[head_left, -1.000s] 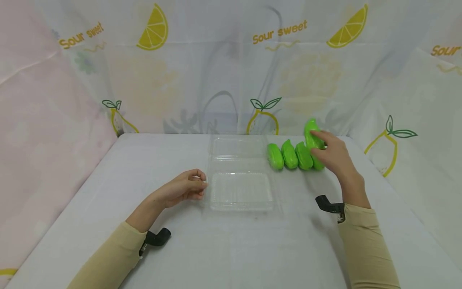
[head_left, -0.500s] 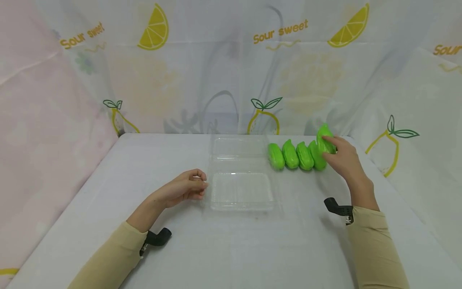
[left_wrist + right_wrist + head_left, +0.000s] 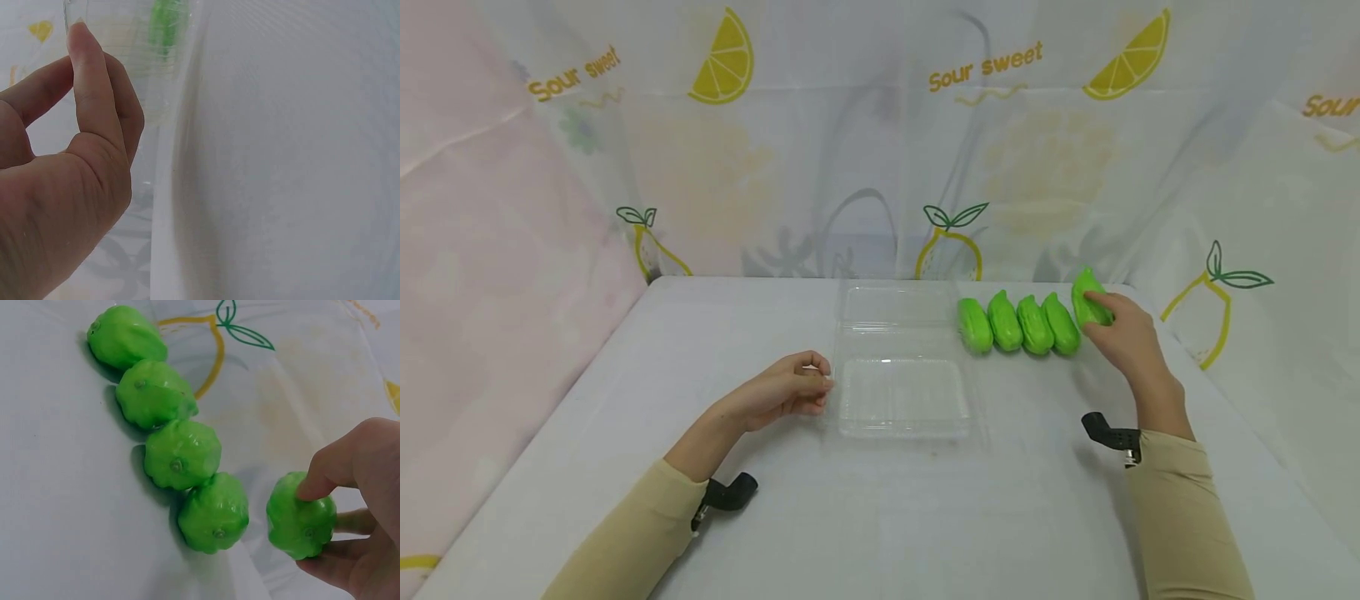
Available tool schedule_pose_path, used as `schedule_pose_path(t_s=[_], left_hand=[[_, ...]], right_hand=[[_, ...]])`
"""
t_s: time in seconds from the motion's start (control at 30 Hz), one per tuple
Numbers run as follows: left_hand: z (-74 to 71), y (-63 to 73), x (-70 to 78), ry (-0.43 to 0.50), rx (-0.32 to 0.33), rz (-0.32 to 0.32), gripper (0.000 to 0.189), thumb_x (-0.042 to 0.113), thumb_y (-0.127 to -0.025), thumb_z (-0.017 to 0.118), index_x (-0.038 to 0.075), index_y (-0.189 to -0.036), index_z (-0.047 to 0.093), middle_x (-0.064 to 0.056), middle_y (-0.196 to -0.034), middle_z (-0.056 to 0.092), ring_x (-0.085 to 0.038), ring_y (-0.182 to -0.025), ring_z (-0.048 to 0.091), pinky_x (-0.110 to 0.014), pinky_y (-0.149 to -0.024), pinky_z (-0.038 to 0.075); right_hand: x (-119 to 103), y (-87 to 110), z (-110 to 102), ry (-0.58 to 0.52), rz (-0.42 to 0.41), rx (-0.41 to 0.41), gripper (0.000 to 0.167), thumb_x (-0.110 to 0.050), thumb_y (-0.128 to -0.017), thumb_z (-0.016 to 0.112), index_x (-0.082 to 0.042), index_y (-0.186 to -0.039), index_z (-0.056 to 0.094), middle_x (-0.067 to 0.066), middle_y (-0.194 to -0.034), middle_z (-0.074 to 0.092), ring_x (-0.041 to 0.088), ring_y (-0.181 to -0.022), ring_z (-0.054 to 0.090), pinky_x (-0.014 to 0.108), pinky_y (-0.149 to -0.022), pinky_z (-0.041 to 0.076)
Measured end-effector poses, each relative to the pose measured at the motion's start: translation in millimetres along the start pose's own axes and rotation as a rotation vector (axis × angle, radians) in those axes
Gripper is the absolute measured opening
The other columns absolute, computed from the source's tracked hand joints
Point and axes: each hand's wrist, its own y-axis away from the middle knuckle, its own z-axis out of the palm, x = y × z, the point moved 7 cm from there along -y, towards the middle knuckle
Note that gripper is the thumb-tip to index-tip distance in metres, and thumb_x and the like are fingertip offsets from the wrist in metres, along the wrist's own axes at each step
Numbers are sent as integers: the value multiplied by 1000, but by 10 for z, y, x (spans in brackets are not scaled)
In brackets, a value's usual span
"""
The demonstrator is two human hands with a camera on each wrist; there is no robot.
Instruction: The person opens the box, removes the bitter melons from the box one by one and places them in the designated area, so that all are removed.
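Observation:
My right hand (image 3: 1126, 337) grips a bright green bitter gourd (image 3: 1086, 302) between thumb and fingers, at the right end of a row of several like it. In the right wrist view the held gourd (image 3: 299, 519) shows its stem end, with a gap to the nearest gourd in the row (image 3: 214, 515). My left hand (image 3: 778, 390) pinches the left edge of a clear plastic clamshell box (image 3: 902, 400), which lies with its lid laid back. The left wrist view shows the thumb (image 3: 94, 81) against the thin clear rim.
The row of green gourds (image 3: 1005, 323) lies side by side just right of the box lid (image 3: 895, 304). A white cloth covers the table (image 3: 880, 525). Lemon-printed curtains (image 3: 820, 150) hang behind and at both sides.
My right hand has moved right and lower with the gourd, from above the row to beyond its right end. The left hand and the box have stayed in place.

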Motion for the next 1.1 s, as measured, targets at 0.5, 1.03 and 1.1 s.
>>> schedule_pose_path(t_s=[0.5,1.03,1.1], left_hand=[[3,8,-25,3,-10,13,22,11,-98,59,6,-111,42,-2,-78,55,-11,-68,60,-18,-64,57],[4,9,-14,4,-16,16,21,10,-98,59,7,-110,42,-1,-77,57,-10,-67,60,-18,-64,57],[5,8,-15,6,-17,16,21,10,-98,59,7,-110,42,-1,-77,57,-10,-67,60,-18,-64,57]], right_hand=[[224,1,106,22,51,-28,56,-8,-87,48,3,-141,48,34,-144,43,52,-135,37,63,-107,36],[421,5,280,13,145,-136,60,-10,-89,47,1,-148,39,36,-151,32,54,-139,31,67,-107,34],[423,5,284,12,143,-132,62,-10,-89,47,1,-149,37,36,-151,32,54,-137,32,67,-106,34]])
